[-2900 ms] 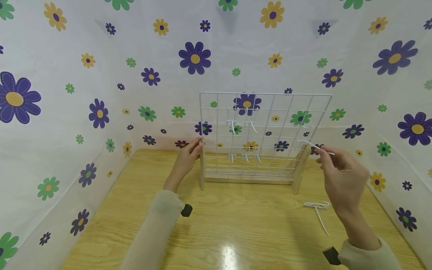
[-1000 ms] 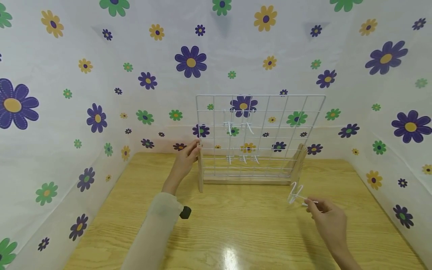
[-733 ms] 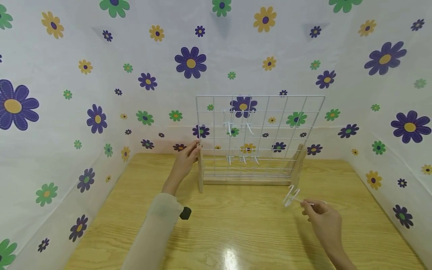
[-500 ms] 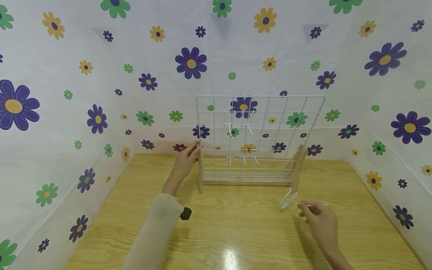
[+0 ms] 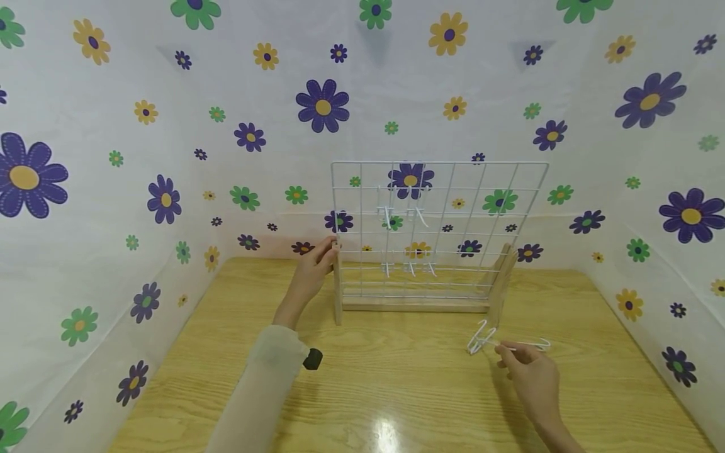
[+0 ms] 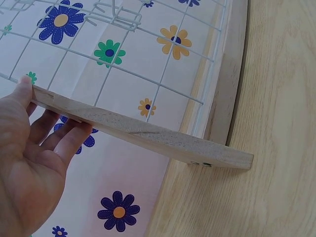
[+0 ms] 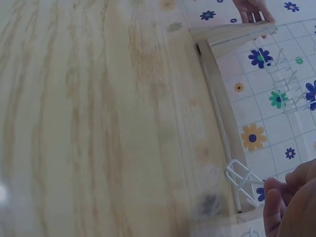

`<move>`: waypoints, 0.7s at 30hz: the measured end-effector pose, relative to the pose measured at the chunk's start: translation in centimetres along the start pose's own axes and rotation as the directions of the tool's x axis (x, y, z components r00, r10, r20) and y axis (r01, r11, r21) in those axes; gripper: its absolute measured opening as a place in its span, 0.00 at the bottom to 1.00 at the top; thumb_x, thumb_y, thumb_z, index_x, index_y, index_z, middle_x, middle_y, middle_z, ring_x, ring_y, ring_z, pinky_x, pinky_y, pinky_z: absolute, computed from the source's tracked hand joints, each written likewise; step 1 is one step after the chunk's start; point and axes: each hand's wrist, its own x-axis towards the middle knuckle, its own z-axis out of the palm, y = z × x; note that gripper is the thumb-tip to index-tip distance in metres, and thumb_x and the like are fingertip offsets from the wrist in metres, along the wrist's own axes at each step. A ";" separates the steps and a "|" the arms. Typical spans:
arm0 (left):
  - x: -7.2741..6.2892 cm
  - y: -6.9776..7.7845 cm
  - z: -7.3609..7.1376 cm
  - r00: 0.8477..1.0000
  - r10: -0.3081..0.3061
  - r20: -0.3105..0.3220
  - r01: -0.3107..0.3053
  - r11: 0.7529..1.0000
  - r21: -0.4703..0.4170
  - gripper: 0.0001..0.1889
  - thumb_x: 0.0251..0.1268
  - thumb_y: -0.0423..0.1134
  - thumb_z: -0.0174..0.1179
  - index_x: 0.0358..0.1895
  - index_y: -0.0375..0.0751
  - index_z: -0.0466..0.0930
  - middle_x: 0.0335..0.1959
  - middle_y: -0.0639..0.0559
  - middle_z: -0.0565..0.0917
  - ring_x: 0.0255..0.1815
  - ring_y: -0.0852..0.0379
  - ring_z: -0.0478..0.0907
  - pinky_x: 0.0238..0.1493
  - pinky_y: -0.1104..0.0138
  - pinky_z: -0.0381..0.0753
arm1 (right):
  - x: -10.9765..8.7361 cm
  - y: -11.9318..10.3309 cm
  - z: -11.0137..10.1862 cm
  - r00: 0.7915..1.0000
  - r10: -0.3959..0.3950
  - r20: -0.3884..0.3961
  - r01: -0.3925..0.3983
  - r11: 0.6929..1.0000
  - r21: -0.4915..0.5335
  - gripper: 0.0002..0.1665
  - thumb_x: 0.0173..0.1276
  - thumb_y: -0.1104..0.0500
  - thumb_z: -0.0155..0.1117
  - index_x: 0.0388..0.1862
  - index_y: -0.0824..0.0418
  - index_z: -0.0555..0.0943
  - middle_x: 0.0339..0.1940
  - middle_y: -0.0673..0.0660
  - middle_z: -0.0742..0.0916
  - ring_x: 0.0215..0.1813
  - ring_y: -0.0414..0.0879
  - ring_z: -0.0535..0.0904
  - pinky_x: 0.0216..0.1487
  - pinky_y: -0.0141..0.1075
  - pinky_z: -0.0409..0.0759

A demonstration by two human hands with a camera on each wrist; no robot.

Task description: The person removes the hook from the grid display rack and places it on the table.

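Both busy: left hand [image 5: 308,272] grips wooden upright [image 5: 338,290], right hand [image 5: 531,377] pinches hook [image 5: 480,341] toward worktop's [image 5: 351,384] right edge, seemingly mid-transfer, next wanting gentle placement.

1. The grid panel [image 6: 160,85] is formed of thin, metal-looking wire, coated smooth in white.
2. The same smooth white wire is seen in the hung hooks [image 5: 387,217] and the loose hook [image 7: 241,185].
3. The left side post [image 6: 143,129] is made of pale matt wood, its grain shown and its edge slightly rough.
4. Shiny, metal-looking fasteners [image 6: 206,165] are set in its lower end.
5. The tabletop [image 5: 351,377] is wood-grained and glossy; a light is mirrored in it.
6. The flowered wall sheet [image 5: 272,82] is lightly creased; cloth or plastic cannot be told.
7. The sleeve [image 5: 255,377] is cut from matt cloth.
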 end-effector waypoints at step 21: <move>-0.1 0.1 0.0 1.000 0.003 0.004 -0.003 1.000 -0.006 0.28 0.84 0.48 0.49 0.79 0.40 0.64 0.74 0.36 0.71 0.72 0.39 0.72 0.65 0.57 0.80 | -0.8 0.6 0.1 0.998 -0.048 0.043 0.056 0.981 -0.188 0.06 0.68 0.67 0.72 0.40 0.72 0.87 0.30 0.61 0.90 0.21 0.39 0.77 0.15 0.28 0.74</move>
